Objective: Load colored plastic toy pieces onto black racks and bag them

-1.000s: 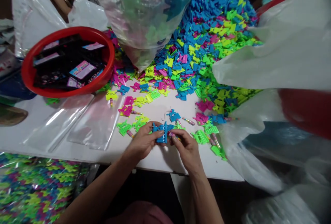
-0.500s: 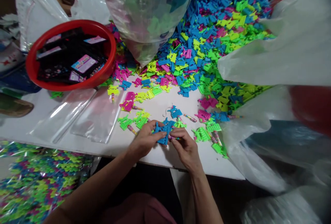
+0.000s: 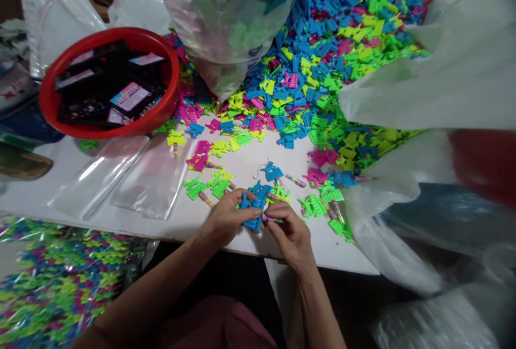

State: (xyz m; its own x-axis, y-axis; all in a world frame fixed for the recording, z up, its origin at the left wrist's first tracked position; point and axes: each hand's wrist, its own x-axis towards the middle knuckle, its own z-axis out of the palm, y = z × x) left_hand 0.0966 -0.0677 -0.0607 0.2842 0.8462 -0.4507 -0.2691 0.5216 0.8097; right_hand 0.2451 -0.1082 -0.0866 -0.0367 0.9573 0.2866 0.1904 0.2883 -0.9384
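Near the table's front edge, my left hand [image 3: 228, 213] is closed around a blue plastic piece [image 3: 253, 206] with slots in it. My right hand [image 3: 291, 226] pinches a small tube with a colourful wrapper [image 3: 272, 219] against the right side of that piece. Whether the tube sits inside the blue piece I cannot tell, as my fingers cover part of it. Just beyond my hands lie another blue piece [image 3: 272, 171] and a loose wrapped tube [image 3: 295, 180]. Green pieces [image 3: 313, 206] with tubes rest to the right, and more green ones [image 3: 195, 187] to the left.
A large heap of coloured plastic pieces [image 3: 322, 58] covers the back of the table [image 3: 258, 150]. On the left stands a red basin [image 3: 174, 77] of black packets, with clear plastic bags [image 3: 149, 182] before it. A filled sack [image 3: 226, 26] hangs over the heap; white sacks [image 3: 435, 85] crowd the right.
The blue piece has been tilted in my left hand, and its slotted face now shows differently. My right hand keeps the tube at its right side. The view has shifted slightly.
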